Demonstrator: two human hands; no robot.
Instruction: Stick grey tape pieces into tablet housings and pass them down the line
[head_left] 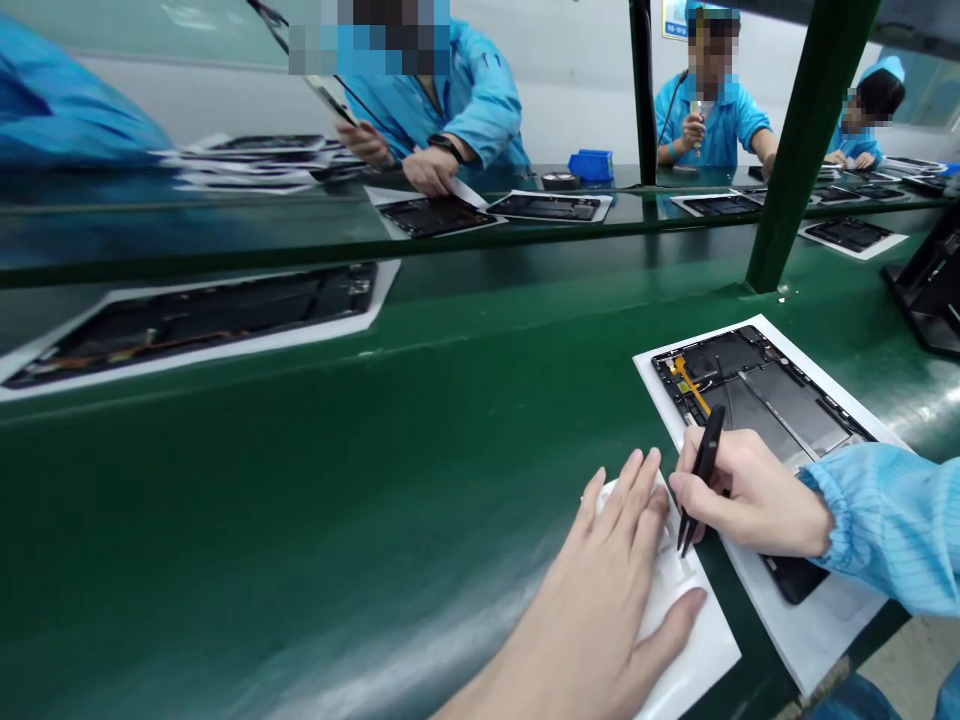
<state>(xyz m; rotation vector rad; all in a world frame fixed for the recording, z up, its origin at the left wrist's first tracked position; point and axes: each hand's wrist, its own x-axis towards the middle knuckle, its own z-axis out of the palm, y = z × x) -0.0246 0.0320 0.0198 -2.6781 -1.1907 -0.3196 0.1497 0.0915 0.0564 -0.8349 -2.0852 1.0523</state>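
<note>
The left hand (600,600) lies flat, its fingers extended over one white sheet (705,640) on the green tabletop (360,510). The right hand (757,500) has its fingers closed around one pair of black tweezers (705,455), tips directed down at this sheet. One opened tablet (772,390) rests on a separate paper (817,630), partly beneath the right hand; one further tablet (217,325) lies at far left

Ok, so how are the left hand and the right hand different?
The left hand lies on the white sheet, fingers stretched out; the right hand curls around black tweezers. The left hand's wrist looks bare, while a blue sleeve reaches the right hand's. Neither wears a glove.
</note>
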